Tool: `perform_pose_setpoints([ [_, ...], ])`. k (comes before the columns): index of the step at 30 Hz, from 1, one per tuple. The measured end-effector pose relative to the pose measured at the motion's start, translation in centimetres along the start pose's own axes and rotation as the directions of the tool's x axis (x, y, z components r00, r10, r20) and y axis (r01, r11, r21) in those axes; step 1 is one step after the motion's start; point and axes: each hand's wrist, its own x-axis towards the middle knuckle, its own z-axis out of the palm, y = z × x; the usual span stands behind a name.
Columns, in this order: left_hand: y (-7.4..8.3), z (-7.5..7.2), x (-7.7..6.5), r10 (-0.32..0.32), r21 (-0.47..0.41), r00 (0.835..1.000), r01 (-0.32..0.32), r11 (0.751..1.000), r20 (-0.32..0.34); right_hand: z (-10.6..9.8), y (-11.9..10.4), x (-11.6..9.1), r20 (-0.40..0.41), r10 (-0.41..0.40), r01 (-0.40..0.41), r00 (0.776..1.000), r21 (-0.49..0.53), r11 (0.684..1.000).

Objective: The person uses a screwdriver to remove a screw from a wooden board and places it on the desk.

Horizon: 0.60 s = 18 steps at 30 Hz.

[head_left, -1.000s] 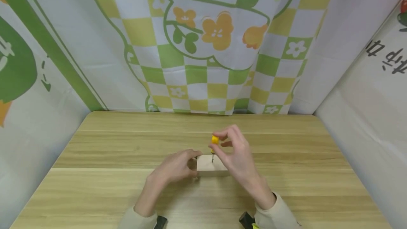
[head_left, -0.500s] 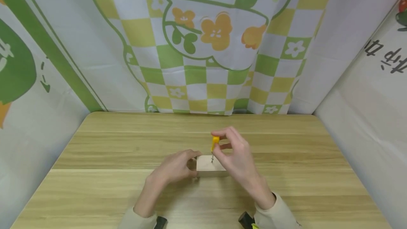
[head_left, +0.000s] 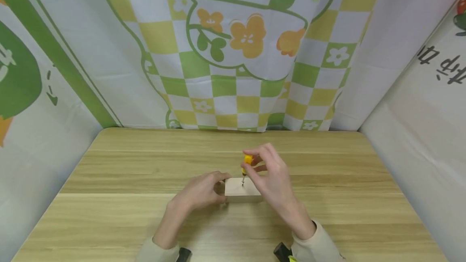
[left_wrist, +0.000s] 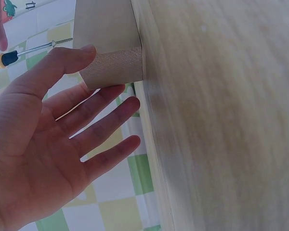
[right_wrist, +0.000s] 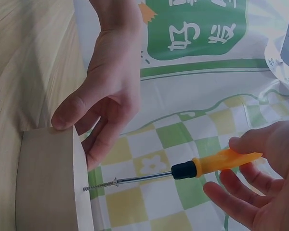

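A pale wooden block (head_left: 234, 191) lies on the table, with a screw (right_wrist: 100, 186) standing partly sunk in its top face. My left hand (head_left: 198, 191) grips the block's left end between thumb and fingers. In the left wrist view the thumb (left_wrist: 79, 57) lies on one edge, and the lower fingers stretch out free. My right hand (head_left: 274, 177) holds a screwdriver (right_wrist: 216, 162) by its yellow handle, between thumb and fingertips. Its steel shaft (right_wrist: 144, 177) runs straight down, the tip at the screw's head. The block's right end is hidden behind the right hand in the head view.
The wooden table (head_left: 127, 165) has a patterned cloth (head_left: 225, 92) hanging along its far edge. White printed sheets enclose it at left and right. Dark objects (head_left: 282, 250) show by both sleeves at the near edge.
My right fingers have shifted around the yellow handle, which tilts slightly differently. The left hand and the block stay in place.
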Motion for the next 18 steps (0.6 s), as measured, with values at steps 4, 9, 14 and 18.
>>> perform_pose_setpoints([
  [4, -0.02, 0.03, -0.03, -0.003, -0.003, 1.0, 0.003, 1.0, 0.002, 0.01, 0.01, 0.0, 0.001, -0.005, 0.005, 1.0, 0.003, 1.0],
  [9, 0.01, 0.02, -0.03, -0.005, -0.007, 1.0, 0.005, 1.0, -0.002, 0.04, -0.06, 0.01, 0.012, 0.002, -0.002, 1.0, 0.007, 1.0],
  [14, 0.05, -0.01, -0.03, -0.008, -0.011, 1.0, 0.008, 1.0, 0.001, 0.09, -0.04, 0.0, 0.021, 0.008, -0.008, 1.0, 0.023, 1.0],
  [18, 0.01, 0.03, -0.02, -0.006, -0.006, 1.0, 0.006, 1.0, 0.0, 0.17, 0.04, -0.01, 0.01, 0.001, -0.001, 1.0, 0.021, 1.0],
])
